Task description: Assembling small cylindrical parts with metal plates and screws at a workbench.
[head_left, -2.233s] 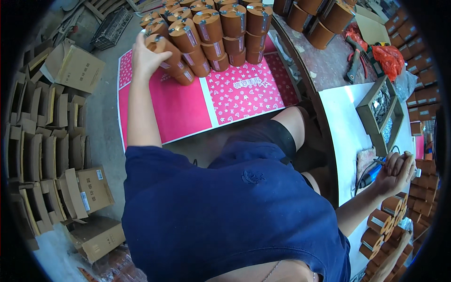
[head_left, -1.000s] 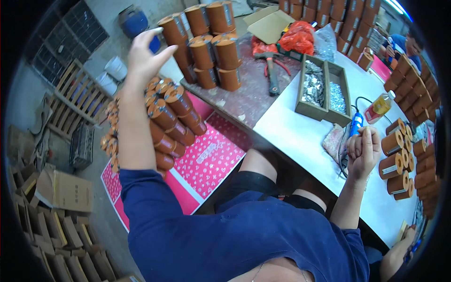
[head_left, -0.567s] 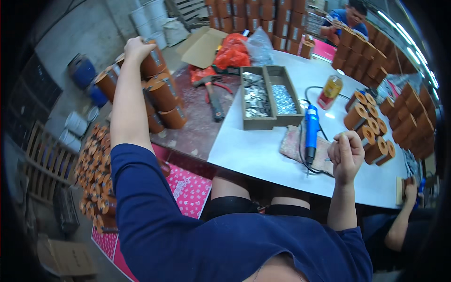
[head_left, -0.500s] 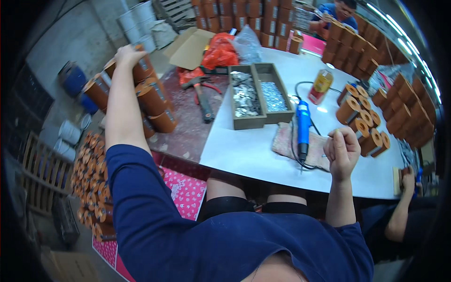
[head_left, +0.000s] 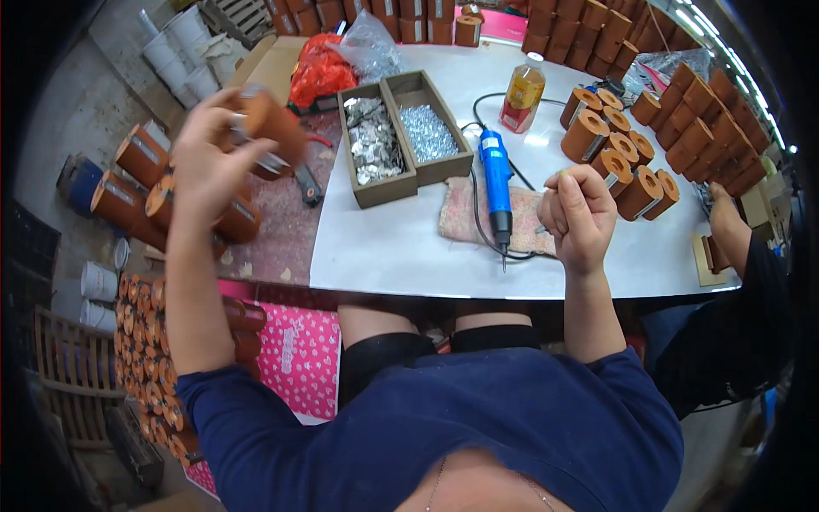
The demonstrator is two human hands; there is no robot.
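Observation:
My left hand [head_left: 207, 154] is wrapped round a brown cylinder [head_left: 277, 132] with metal strips on it, raised over the left end of the table and blurred by motion. Curled fingers close my right hand [head_left: 582, 213] above the pinkish cloth [head_left: 456, 213]. A tiny metal tip shows at its side, but what lies inside the fist is hidden. Just left of that hand, a blue electric screwdriver [head_left: 496, 183] rests across the cloth, its bit toward me. A two-part wooden box holds flat metal pieces [head_left: 373, 141] and small silvery screws or pins [head_left: 429, 132].
Brown cylinders [head_left: 141, 200] stand at left, with a heap [head_left: 149, 358] below. More cylinders [head_left: 623, 154] stand at right, near a bottle [head_left: 522, 94]. A hammer [head_left: 308, 185] is partly covered by my left hand's load. Another person's hand [head_left: 729, 226] works at far right.
My left hand has come from the far-left stack toward me, carrying a cylinder. My right hand stays closed near the screwdriver. The whole view has shifted.

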